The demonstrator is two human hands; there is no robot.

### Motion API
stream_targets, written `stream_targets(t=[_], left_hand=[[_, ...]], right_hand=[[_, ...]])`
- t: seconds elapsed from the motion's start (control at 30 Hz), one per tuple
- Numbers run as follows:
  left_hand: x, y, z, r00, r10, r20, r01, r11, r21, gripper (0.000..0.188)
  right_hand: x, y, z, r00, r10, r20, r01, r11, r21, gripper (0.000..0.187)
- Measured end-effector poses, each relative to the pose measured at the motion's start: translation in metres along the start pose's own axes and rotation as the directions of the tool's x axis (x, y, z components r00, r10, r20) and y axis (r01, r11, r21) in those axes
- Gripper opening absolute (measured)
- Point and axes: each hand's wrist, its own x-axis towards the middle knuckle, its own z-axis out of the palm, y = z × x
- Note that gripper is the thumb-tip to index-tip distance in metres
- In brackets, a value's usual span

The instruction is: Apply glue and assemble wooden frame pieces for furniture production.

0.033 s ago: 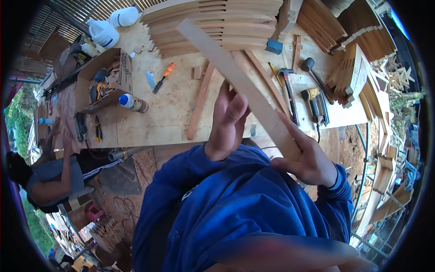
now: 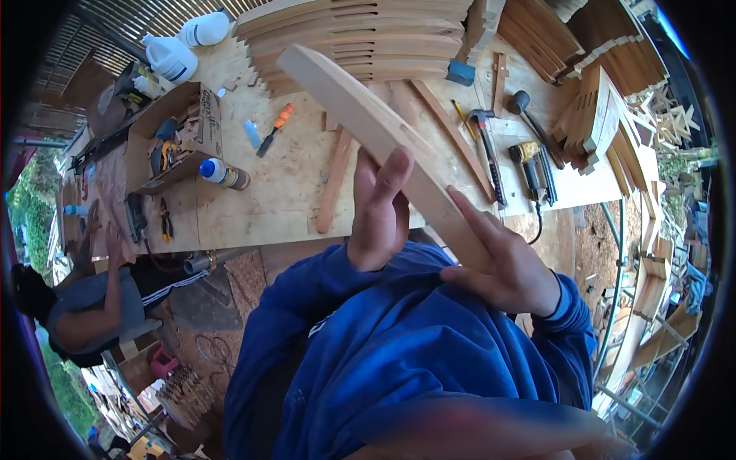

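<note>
I hold a long, pale, slightly curved wooden slat (image 2: 360, 115) slanting up and away from my chest over the workbench. My right hand (image 2: 506, 264) grips its near end, fingers wrapped over the top face. My left hand (image 2: 379, 211) steadies it halfway along from the left, with fingers straight up against its edge and underside. Both sleeves are blue. The slat's far end reaches toward a stack of similar curved slats (image 2: 360, 31) at the back of the bench.
On the plywood workbench (image 2: 284, 199) lie a wooden strip (image 2: 333, 184), an orange-handled chisel (image 2: 274, 130), a bottle (image 2: 222, 174), a cardboard box (image 2: 180, 130), a hammer (image 2: 487, 149), a mallet (image 2: 529, 115) and a yellow drill (image 2: 529, 165). Another person (image 2: 84, 307) works at the left end.
</note>
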Motion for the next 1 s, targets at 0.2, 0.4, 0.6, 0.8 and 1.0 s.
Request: stream_targets(t=[0.2, 0.4, 0.6, 0.8, 1.0], left_hand=[[0.011, 0.029, -0.033, 0.977, 0.037, -0.208, 0.026, 0.956, 0.292, 0.052], [0.057, 0.111, -0.124, 0.948, -0.316, -0.033, 0.307, 0.886, 0.348, 0.071], [0.011, 0.103, -0.143, 0.953, -0.288, 0.096, 0.229, 0.890, 0.395, 0.103], [-0.037, 0.051, -0.146, 0.894, -0.437, 0.093, 0.394, 0.869, 0.299, 0.114], [-0.001, 0.021, -0.174, 0.835, -0.550, 0.035, 0.488, 0.768, 0.415, 0.107]], right_hand=[[0.041, -0.020, 0.065, 0.995, 0.003, -0.099, -0.003, 1.000, -0.006, 0.094], [0.092, 0.029, 0.056, 0.878, -0.184, -0.441, 0.208, 0.978, 0.004, 0.104], [0.122, 0.111, 0.071, 0.770, -0.308, -0.559, -0.036, 0.853, -0.520, 0.116], [0.109, 0.202, 0.091, 0.976, 0.048, -0.214, -0.011, 0.985, 0.171, 0.109], [0.092, 0.241, 0.075, 0.903, 0.183, -0.390, -0.101, 0.970, 0.221, 0.121]])
